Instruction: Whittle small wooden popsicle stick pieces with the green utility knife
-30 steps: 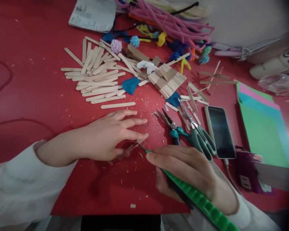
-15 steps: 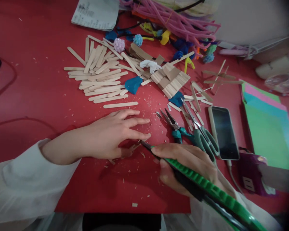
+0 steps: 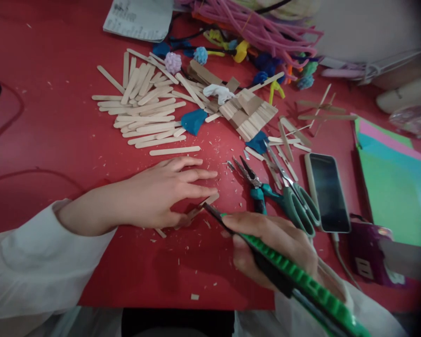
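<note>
My left hand (image 3: 161, 194) lies flat on the red table (image 3: 49, 135), fingers stretched out, pressing down a small wooden stick piece (image 3: 200, 208). My right hand (image 3: 277, 245) is wrapped round a green utility knife (image 3: 294, 276); its dark blade tip touches the stick piece just below my left fingertips. Wood shavings lie scattered around both hands.
A heap of wooden craft sticks (image 3: 143, 110) lies beyond my left hand. Pliers (image 3: 254, 180), teal scissors (image 3: 298, 206) and a phone (image 3: 326, 192) sit right of the knife. Coloured paper sheets (image 3: 389, 182) are far right; pink pipe cleaners (image 3: 259, 28) and pompoms at the back.
My right hand has drawn the knife slightly back toward me and turned its handle lower right; the left hand stays flat on the stick piece.
</note>
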Demonstrator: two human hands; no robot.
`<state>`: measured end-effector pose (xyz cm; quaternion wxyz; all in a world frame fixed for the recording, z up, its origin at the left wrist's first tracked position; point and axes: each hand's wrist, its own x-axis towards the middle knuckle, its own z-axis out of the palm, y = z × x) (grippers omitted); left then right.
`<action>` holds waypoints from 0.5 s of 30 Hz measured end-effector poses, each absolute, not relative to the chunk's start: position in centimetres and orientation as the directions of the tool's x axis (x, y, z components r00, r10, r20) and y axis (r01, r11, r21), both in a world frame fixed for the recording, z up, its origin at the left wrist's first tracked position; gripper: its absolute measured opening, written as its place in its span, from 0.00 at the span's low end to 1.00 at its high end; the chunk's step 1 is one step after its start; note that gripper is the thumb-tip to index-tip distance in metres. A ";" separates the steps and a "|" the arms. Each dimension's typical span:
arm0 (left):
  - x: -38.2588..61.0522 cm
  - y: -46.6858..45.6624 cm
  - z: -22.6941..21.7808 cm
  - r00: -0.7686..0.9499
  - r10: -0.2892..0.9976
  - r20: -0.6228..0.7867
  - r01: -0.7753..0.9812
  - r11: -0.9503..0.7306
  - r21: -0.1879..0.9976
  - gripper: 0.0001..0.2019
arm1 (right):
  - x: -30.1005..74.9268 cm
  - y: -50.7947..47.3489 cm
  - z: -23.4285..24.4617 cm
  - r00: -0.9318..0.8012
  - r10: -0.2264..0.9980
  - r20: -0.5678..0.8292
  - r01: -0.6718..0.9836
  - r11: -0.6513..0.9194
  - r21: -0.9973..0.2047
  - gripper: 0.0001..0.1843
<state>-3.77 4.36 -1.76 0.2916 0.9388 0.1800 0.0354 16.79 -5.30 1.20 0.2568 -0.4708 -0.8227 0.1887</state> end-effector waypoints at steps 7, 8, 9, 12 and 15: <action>-3.7 3.4 -0.8 0.889 0.456 0.039 0.379 -0.782 0.494 0.22 | 16.9 -5.3 1.7 -0.510 0.812 0.284 0.644 0.579 -0.501 0.18; -3.6 3.2 -0.7 0.884 0.463 0.061 0.383 -0.795 0.470 0.16 | 16.9 -5.4 1.7 -0.495 0.820 0.286 0.647 0.568 -0.509 0.18; -3.6 3.0 -0.5 0.885 0.461 0.070 0.385 -0.807 0.448 0.10 | 16.9 -5.4 1.7 -0.480 0.828 0.291 0.653 0.559 -0.512 0.19; -3.1 2.1 -0.1 0.909 0.417 0.004 0.380 -0.834 0.400 0.06 | 16.8 -5.6 1.8 -0.447 0.846 0.292 0.685 0.533 -0.497 0.17; -2.6 0.5 0.3 0.883 0.459 -0.098 0.464 -0.824 0.326 0.11 | 16.6 -5.7 1.9 -0.418 0.861 0.290 0.712 0.508 -0.484 0.15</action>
